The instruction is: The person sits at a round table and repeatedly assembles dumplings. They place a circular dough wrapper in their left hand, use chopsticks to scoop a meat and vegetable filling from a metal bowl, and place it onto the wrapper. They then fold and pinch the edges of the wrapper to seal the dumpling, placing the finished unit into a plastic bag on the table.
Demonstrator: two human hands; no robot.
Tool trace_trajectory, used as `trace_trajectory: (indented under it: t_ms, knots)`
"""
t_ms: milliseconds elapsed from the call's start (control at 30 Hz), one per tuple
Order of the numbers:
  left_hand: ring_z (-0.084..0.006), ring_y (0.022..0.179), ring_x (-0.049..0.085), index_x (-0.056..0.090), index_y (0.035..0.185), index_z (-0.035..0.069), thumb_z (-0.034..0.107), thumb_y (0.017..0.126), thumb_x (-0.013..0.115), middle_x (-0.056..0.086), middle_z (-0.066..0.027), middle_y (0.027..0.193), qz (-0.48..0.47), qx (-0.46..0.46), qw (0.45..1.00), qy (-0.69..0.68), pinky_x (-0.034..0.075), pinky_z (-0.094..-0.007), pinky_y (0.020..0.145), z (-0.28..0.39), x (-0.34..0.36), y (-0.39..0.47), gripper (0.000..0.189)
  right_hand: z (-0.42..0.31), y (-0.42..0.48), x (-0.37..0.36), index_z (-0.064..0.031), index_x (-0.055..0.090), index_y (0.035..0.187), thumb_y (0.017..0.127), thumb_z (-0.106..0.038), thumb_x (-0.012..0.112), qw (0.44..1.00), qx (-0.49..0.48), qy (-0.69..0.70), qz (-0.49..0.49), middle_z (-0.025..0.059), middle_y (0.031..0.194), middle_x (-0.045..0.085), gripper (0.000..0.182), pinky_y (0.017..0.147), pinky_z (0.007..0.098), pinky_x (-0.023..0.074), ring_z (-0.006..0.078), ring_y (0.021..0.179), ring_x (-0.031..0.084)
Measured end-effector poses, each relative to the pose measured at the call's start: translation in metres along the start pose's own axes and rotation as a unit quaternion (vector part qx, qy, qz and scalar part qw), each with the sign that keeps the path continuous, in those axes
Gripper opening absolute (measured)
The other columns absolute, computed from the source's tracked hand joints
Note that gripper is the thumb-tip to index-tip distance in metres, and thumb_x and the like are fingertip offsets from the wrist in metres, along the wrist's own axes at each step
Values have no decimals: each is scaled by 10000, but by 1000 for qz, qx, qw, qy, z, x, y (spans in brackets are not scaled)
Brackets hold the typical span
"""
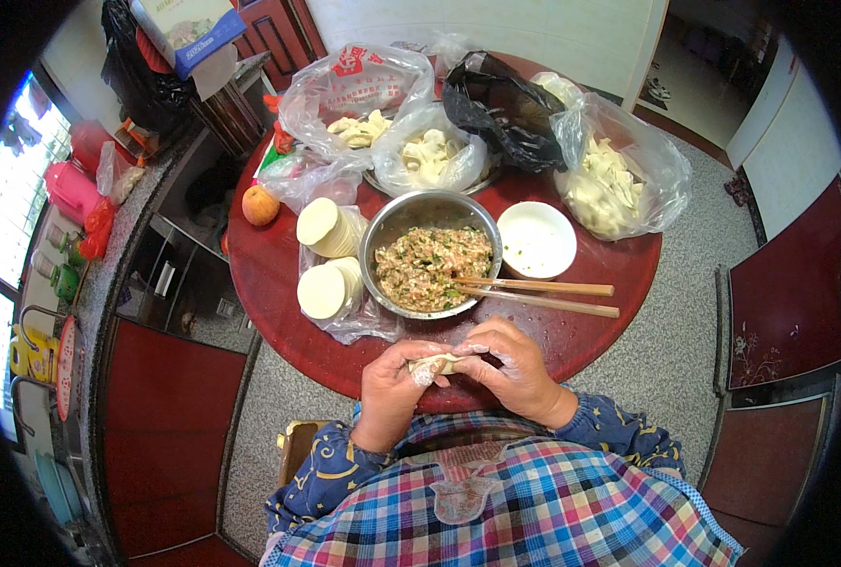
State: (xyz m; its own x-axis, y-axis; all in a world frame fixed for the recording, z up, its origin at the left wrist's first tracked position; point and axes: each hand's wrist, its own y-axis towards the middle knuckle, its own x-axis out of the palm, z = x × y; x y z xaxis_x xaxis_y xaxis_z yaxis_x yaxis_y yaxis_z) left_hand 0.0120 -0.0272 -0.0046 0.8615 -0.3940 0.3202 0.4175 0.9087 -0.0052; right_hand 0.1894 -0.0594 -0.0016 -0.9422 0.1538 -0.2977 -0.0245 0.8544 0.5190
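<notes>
Both my left hand (397, 386) and my right hand (516, 368) pinch a dumpling (443, 364) by its ends, over the near edge of the table. The dumpling is folded, and flour whitens my fingertips. Just beyond stands a steel bowl (372, 278) of minced filling (431, 268) flecked with green. A pair of wooden chopsticks (544, 291) leans in the filling, the handles out to the right. Left of the bowl, two stacks of round dumpling wrappers (321, 292) rest on plastic film (364, 320).
A white bowl (538, 237) with green bits stands right of the steel bowl. Behind are plastic bags holding dumplings (431, 157), a black plastic bag (498, 106) and, at right, another full clear bag (608, 188). An apple (259, 205) sits at the left of the round red table (272, 283).
</notes>
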Motion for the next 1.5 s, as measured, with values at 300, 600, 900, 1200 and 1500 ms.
trace_trajectory:
  t_ms: [300, 600, 900, 1200, 1500]
  knots:
    - [-134, 728, 607, 628, 984, -39, -14, 844, 607, 638, -109, 926, -9, 30, 994, 105, 505, -230, 613, -2, -1, -1, 144, -2, -2, 2, -45, 622, 905, 771, -54, 690, 1000, 9, 29, -8, 87, 844, 621, 151, 705, 313, 466, 228, 755, 582]
    - [-134, 759, 594, 588, 1038, -26, 3, 864, 581, 635, -136, 1009, -14, -58, 997, -39, 494, -236, 637, 0, 2, 3, 176, 1, -6, 3, -28, 560, 884, 835, -72, 639, 994, 79, 70, -7, 82, 857, 545, 103, 680, 277, 443, 161, 760, 537]
    - [-126, 746, 590, 592, 989, -17, -14, 860, 586, 647, -150, 1019, 4, -28, 1000, 2, 499, -236, 649, -3, -4, 1, 129, -8, 4, -1, -36, 603, 924, 787, -76, 692, 998, 61, 17, -23, 90, 858, 593, 168, 699, 303, 472, 210, 792, 583]
    - [-136, 696, 596, 626, 950, -37, -17, 842, 612, 655, -126, 908, 8, -26, 999, 33, 502, -239, 600, -7, -5, -3, 111, -1, -3, 5, -36, 610, 894, 790, -60, 675, 998, 43, 18, -28, 100, 854, 612, 125, 698, 316, 487, 244, 795, 605]
    - [-135, 678, 606, 632, 962, -43, -19, 835, 615, 655, -114, 865, -4, -8, 996, 86, 506, -238, 588, -8, -3, -5, 131, -4, -3, 4, -33, 570, 857, 809, -62, 635, 997, 64, 38, -28, 107, 827, 582, 86, 674, 325, 466, 254, 752, 570]
